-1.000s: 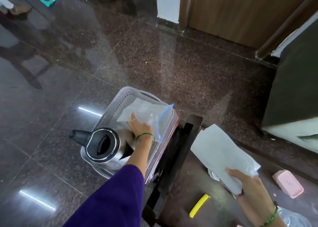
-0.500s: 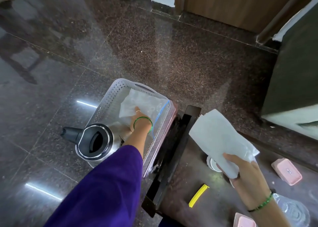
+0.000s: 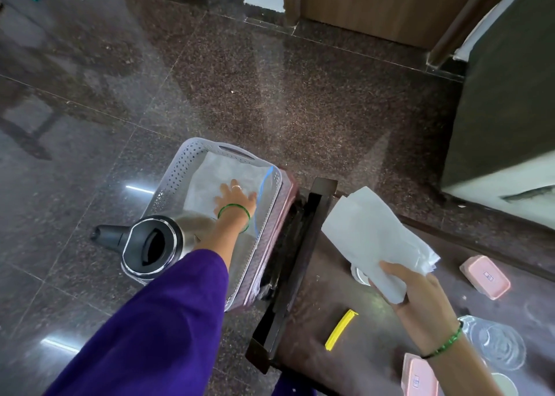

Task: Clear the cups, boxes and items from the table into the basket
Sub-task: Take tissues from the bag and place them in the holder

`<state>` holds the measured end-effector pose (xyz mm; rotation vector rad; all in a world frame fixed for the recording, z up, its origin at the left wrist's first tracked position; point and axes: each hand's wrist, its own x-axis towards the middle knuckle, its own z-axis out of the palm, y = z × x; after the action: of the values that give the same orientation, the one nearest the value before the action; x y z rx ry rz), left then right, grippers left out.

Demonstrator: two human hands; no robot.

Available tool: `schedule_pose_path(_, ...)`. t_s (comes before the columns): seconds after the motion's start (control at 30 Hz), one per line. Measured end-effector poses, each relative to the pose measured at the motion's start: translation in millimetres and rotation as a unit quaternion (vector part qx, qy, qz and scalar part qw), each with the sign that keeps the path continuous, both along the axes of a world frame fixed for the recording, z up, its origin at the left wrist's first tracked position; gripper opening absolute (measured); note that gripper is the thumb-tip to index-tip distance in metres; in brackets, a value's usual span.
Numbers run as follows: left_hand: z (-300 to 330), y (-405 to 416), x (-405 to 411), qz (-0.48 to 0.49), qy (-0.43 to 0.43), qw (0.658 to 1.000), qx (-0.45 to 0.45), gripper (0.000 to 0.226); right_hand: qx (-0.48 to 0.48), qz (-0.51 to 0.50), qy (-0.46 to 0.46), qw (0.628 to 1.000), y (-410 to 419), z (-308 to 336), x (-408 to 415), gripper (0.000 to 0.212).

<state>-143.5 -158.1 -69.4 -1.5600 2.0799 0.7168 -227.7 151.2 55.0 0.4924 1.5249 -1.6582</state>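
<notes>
Left hand (image 3: 235, 196) is pressing flat, fingers spread, on a clear zip bag (image 3: 231, 176) inside the basket (image 3: 168, 185) at centre frame, while the right hand (image 3: 411, 290) is gripping a white paper bag (image 3: 369, 230) over the bench (image 3: 312, 311). That loosely held bag may be slipping or snagging the basket rim, and the kettle (image 3: 150, 245) is crowding the near end. Pink boxes (image 3: 485, 277), a yellow clip (image 3: 341, 329) and glass cups (image 3: 495, 344) are waiting at lower right.

Daylit indoor view, evenly bright, with a soft haze over the middle. The polished dark floor (image 3: 270, 95) mirrors light: a pale sheen runs down the centre of the frame, and short white streaks of glare sit at left centre and lower left. Dim reflections of furniture show at upper left. Straight lines bow toward the edges from the wide lens. The purple sleeve (image 3: 156, 329) at the bottom is soft and slightly blurred.
</notes>
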Motion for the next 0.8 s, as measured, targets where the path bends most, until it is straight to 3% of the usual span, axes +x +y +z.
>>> schedule_pose_path(0.17,-16,1,10,-0.078,-0.108,0.989,0.06,0.086,-0.021,0.012,-0.003,1.0,-6,-6,0,0.038)
schedule_pose_path(0.3,9,-4,2,-0.055,-0.102,0.992,0.044,0.062,-0.03,0.001,-0.007,1.0,-11,-4,0,0.04)
schedule_pose_path(0.43,52,2,-12,0.066,0.064,0.994,-0.059,0.052,-0.043,-0.027,-0.003,0.999,-9,4,1,0.039)
schedule_pose_path(0.57,102,44,-31,0.067,0.289,0.938,-0.179,0.051,-0.061,-0.036,-0.001,0.997,3,20,3,0.04)
schedule_pose_path(0.63,125,79,-42,0.012,0.388,0.913,-0.124,0.047,-0.072,-0.041,0.006,0.997,14,29,5,0.04)
schedule_pose_path(0.67,137,99,-47,0.007,0.418,0.907,-0.045,0.046,-0.077,-0.044,0.01,0.996,22,34,5,0.039)
schedule_pose_path(0.8,177,181,-50,0.145,0.452,0.842,0.256,0.021,-0.104,-0.07,0.028,0.992,64,52,6,0.037)
